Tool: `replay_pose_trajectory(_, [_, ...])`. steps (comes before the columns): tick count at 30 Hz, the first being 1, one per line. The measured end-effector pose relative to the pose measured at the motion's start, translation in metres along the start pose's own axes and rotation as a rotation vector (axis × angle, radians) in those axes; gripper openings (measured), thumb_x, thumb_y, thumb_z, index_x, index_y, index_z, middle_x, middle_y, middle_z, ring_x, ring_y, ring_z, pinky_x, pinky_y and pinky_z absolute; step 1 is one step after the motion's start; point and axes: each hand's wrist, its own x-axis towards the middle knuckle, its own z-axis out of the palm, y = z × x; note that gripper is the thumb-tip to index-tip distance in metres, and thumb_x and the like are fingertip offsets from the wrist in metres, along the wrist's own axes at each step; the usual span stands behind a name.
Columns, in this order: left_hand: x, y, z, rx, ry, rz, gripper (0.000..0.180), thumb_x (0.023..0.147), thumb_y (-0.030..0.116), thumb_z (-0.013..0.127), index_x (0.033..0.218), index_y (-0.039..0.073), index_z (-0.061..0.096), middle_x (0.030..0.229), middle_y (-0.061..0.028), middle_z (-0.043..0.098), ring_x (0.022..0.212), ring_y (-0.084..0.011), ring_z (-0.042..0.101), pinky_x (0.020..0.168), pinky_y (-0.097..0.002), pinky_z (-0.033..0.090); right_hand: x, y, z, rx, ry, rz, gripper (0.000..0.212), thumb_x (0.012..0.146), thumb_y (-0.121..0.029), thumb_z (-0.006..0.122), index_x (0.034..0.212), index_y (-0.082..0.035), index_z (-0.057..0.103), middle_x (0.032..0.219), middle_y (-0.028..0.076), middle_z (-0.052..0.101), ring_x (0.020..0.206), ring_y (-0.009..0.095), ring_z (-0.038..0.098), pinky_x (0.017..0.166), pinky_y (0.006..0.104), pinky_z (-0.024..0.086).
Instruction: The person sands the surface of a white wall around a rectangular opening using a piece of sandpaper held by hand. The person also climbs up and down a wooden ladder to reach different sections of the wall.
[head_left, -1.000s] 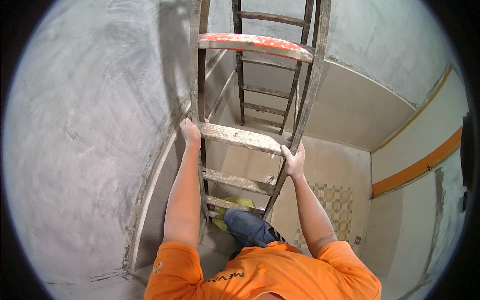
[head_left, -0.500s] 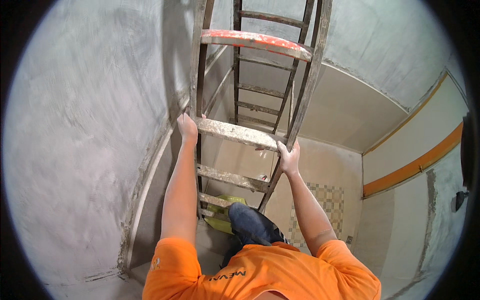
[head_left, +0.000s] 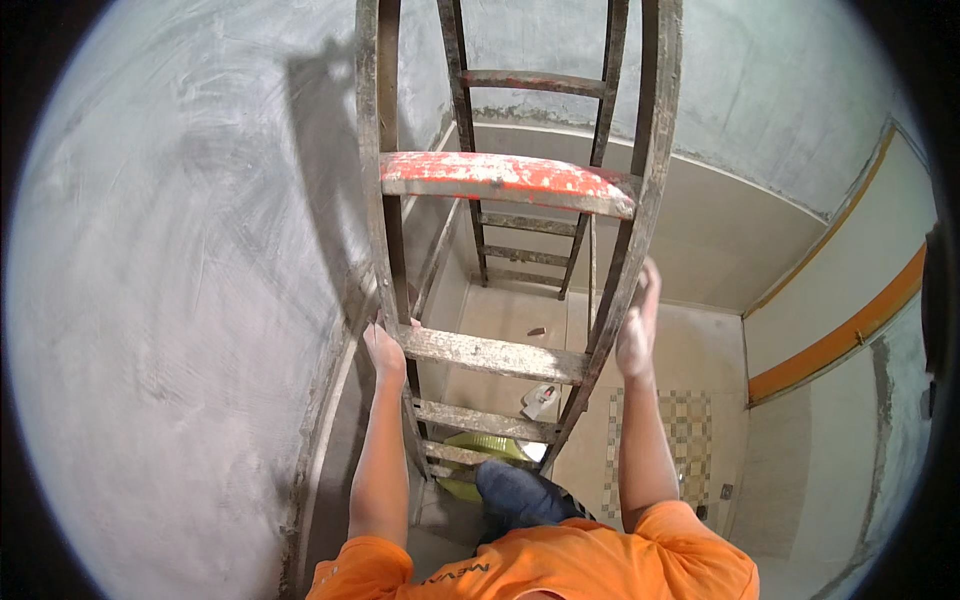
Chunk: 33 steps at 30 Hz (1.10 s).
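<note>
A worn stepladder [head_left: 500, 352] with paint-splattered rungs stands in front of me, its two sides spread apart. Low on its left rail, beside a whitish rung, my left hand [head_left: 385, 347] is closed round the rail, fingertips showing on the inner side. My right hand [head_left: 638, 330] is raised alongside the right rail, fingers stretched upward and not wrapped round it; whether the fingertips touch the wood is hard to tell. Higher up, a rung with flaking red and white paint [head_left: 505, 178] joins the rails. My bent knee [head_left: 520, 490] is close to the lowest rungs.
A grey plastered wall [head_left: 180, 280] rises close on the left. Behind the ladder's lower rungs are a yellow-green tub [head_left: 462, 490] and a small white-and-grey object [head_left: 540, 400] on the floor. Mosaic tiles [head_left: 690, 440] lie to the right, below an orange-edged opening [head_left: 840, 350].
My right hand has let go of the rung end and moved up beside the right rail, its fingers opening. The ladder sits lower in view. My left hand keeps its hold.
</note>
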Motion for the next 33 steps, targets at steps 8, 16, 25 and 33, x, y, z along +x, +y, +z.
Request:
replay_pose_trajectory(8, [-0.004, 0.012, -0.005, 0.016, -0.016, -0.220, 0.036, 0.108, 0.025, 0.044, 0.111, 0.002, 0.071, 0.089, -0.0095, 0.076, 0.081, -0.0211, 0.071, 0.083, -0.0366, 0.056, 0.092, -0.088, 0.050, -0.073, 0.055, 0.109, 0.073, 0.096, -0.002, 0.076, 0.158, -0.005, 0.037, 0.138, 0.011, 0.056, 0.118, 0.019, 0.063, 0.097, 0.0355, 0.057])
replay_pose_trajectory(16, [0.019, 0.076, 0.010, 0.097, 0.239, -0.040, 0.054, 0.113, 0.039, 0.051, 0.140, -0.006, 0.063, 0.135, -0.0167, 0.068, 0.122, -0.0257, 0.063, 0.108, -0.0391, 0.046, 0.094, -0.094, 0.053, -0.010, 0.074, 0.158, 0.071, 0.096, 0.002, 0.074, 0.156, -0.002, 0.037, 0.139, 0.010, 0.055, 0.120, 0.019, 0.061, 0.101, 0.0362, 0.054])
replay_pose_trajectory(25, [0.083, 0.305, 0.132, 0.375, 0.332, 0.641, 0.051, 0.117, 0.036, 0.043, 0.108, -0.008, 0.067, 0.079, -0.0121, 0.059, 0.077, -0.0188, 0.052, 0.074, -0.0413, 0.045, 0.094, -0.105, 0.042, -0.051, 0.034, 0.171, 0.077, 0.089, -0.004, 0.079, 0.155, -0.002, 0.040, 0.143, 0.012, 0.051, 0.128, 0.023, 0.055, 0.111, 0.0409, 0.046])
replay_pose_trajectory(33, [0.138, 0.343, 0.161, 0.040, 0.116, 0.436, 0.054, 0.119, 0.042, 0.038, 0.117, -0.004, 0.067, 0.097, -0.0072, 0.072, 0.086, -0.0163, 0.063, 0.080, -0.0333, 0.052, 0.181, -0.179, 0.060, -0.252, 0.285, -0.362, 0.085, 0.084, -0.005, 0.078, 0.158, -0.005, 0.037, 0.146, 0.015, 0.051, 0.137, 0.030, 0.050, 0.111, 0.0448, 0.041])
